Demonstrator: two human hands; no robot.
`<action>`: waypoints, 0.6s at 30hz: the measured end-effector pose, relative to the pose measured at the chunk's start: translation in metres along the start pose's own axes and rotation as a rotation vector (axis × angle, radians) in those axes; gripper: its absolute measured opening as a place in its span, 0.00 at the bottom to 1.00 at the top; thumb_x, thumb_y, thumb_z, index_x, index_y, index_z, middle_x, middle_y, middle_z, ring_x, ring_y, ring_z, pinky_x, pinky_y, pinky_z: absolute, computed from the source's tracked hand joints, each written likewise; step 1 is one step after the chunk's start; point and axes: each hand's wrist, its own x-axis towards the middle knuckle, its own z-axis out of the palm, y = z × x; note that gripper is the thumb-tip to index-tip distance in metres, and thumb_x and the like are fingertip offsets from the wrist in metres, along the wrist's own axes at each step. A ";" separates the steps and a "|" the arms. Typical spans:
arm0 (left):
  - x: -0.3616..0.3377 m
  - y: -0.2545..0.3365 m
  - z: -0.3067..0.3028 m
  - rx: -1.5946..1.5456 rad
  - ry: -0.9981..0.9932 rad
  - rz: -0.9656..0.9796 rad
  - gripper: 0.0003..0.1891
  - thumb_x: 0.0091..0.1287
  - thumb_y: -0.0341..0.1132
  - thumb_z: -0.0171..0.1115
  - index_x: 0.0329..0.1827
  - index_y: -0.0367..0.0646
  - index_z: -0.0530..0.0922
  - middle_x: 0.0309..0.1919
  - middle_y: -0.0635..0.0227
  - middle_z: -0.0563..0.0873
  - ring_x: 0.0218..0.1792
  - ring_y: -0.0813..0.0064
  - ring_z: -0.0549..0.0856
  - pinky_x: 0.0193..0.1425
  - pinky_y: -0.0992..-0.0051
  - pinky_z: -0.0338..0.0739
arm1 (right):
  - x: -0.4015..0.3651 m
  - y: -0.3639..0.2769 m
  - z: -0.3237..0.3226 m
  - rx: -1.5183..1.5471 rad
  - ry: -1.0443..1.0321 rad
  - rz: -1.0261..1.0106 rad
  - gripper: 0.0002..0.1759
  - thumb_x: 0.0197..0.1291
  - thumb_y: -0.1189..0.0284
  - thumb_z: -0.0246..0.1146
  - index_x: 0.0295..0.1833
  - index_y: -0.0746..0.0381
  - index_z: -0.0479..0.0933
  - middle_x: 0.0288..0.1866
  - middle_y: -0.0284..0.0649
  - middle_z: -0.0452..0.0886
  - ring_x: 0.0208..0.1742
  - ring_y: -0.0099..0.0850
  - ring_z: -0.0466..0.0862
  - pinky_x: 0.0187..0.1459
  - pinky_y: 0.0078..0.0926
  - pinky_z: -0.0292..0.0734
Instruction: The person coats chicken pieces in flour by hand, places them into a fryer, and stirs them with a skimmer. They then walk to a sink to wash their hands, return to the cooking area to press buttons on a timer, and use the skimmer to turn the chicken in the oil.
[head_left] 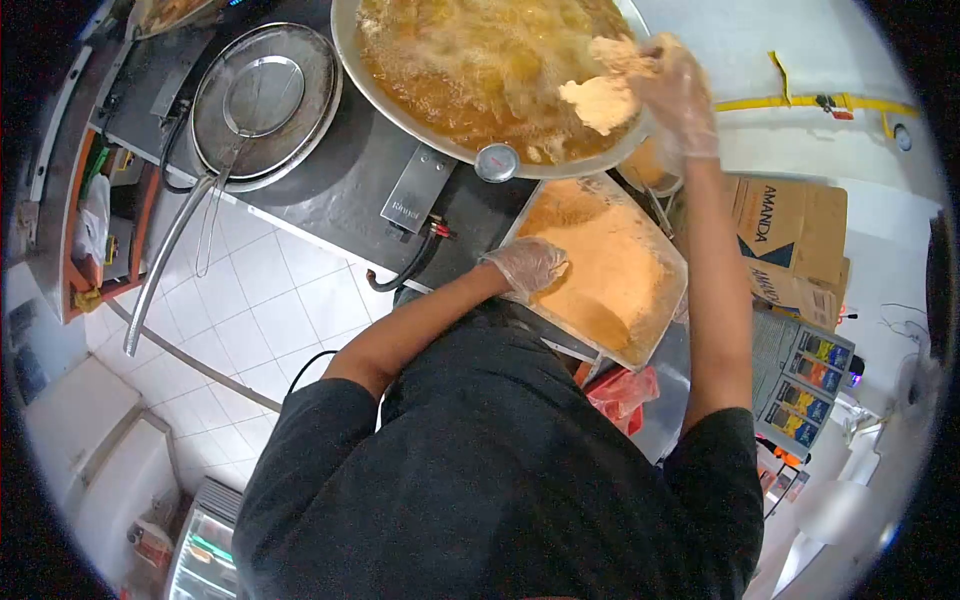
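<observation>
My right hand point(675, 98), in a clear plastic glove, is closed on a flour-coated piece of chicken point(600, 100) above the right side of a wide pan point(440, 140). Bubbling oil point(480, 70) fills the pan, and a round dial thermometer point(496, 162) sits at its near rim. My left hand point(525, 268), also gloved, rests at the left edge of a tray point(662, 335) of orange-tinted flour point(610, 265). Its fingers are curled and dusted with flour; whether anything is inside them is hidden.
To the left, a round mesh strainer point(215, 110) with a long handle lies over a pot on the dark counter point(350, 190). A burner control box point(418, 188) with a hose projects at the front. Cardboard boxes point(795, 225) stand at right, and a red plastic bag point(625, 395) lies below the tray.
</observation>
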 end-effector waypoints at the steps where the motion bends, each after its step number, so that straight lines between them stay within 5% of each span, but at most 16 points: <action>1: -0.001 0.000 0.002 0.014 0.007 -0.008 0.19 0.76 0.46 0.51 0.39 0.38 0.80 0.37 0.49 0.87 0.41 0.46 0.86 0.48 0.51 0.78 | 0.009 0.013 0.028 -0.017 -0.055 0.000 0.19 0.51 0.69 0.70 0.49 0.65 0.79 0.44 0.49 0.85 0.48 0.41 0.85 0.52 0.37 0.80; 7: 0.001 0.001 0.005 0.069 -0.060 -0.050 0.19 0.76 0.46 0.50 0.47 0.39 0.81 0.42 0.48 0.87 0.45 0.47 0.86 0.53 0.53 0.78 | 0.001 0.041 0.077 -0.182 -0.132 0.062 0.15 0.53 0.73 0.68 0.47 0.65 0.80 0.41 0.51 0.86 0.47 0.44 0.87 0.49 0.40 0.82; 9: 0.003 0.003 0.008 0.117 -0.073 -0.048 0.18 0.77 0.46 0.50 0.49 0.39 0.81 0.43 0.49 0.87 0.46 0.48 0.86 0.54 0.53 0.79 | -0.005 0.077 0.081 -0.793 -0.151 -0.171 0.11 0.55 0.77 0.66 0.44 0.65 0.83 0.36 0.48 0.85 0.44 0.43 0.87 0.45 0.40 0.82; 12: 0.004 0.011 -0.001 0.202 -0.113 -0.039 0.18 0.77 0.46 0.49 0.52 0.40 0.80 0.44 0.50 0.87 0.46 0.50 0.87 0.53 0.53 0.80 | -0.070 0.012 -0.038 0.382 0.316 0.238 0.12 0.58 0.76 0.64 0.48 0.65 0.84 0.35 0.47 0.86 0.42 0.40 0.87 0.44 0.37 0.81; 14: 0.007 0.015 -0.002 0.264 -0.187 -0.069 0.18 0.77 0.46 0.49 0.53 0.40 0.80 0.44 0.50 0.87 0.46 0.50 0.87 0.52 0.53 0.80 | -0.117 0.081 -0.030 0.330 0.321 0.238 0.15 0.62 0.68 0.61 0.49 0.65 0.83 0.37 0.48 0.87 0.42 0.36 0.87 0.46 0.33 0.80; 15: 0.007 0.012 0.002 0.297 -0.166 -0.032 0.19 0.77 0.46 0.49 0.51 0.40 0.80 0.42 0.51 0.87 0.46 0.51 0.87 0.52 0.54 0.80 | -0.140 0.064 -0.054 0.385 0.253 0.530 0.15 0.63 0.66 0.61 0.48 0.65 0.83 0.38 0.48 0.87 0.42 0.35 0.87 0.47 0.32 0.80; 17: 0.006 0.002 0.014 0.364 -0.125 0.038 0.19 0.77 0.48 0.49 0.48 0.40 0.80 0.39 0.52 0.88 0.45 0.53 0.87 0.53 0.55 0.79 | -0.200 0.103 -0.039 0.464 0.213 0.720 0.14 0.66 0.65 0.63 0.43 0.67 0.82 0.31 0.38 0.84 0.34 0.25 0.83 0.40 0.25 0.79; 18: 0.012 0.009 0.013 0.389 -0.206 -0.075 0.20 0.76 0.49 0.49 0.51 0.40 0.80 0.42 0.51 0.88 0.47 0.52 0.87 0.55 0.55 0.79 | -0.238 0.133 -0.019 0.370 0.183 0.704 0.13 0.66 0.65 0.62 0.42 0.66 0.82 0.31 0.38 0.84 0.35 0.26 0.83 0.41 0.28 0.79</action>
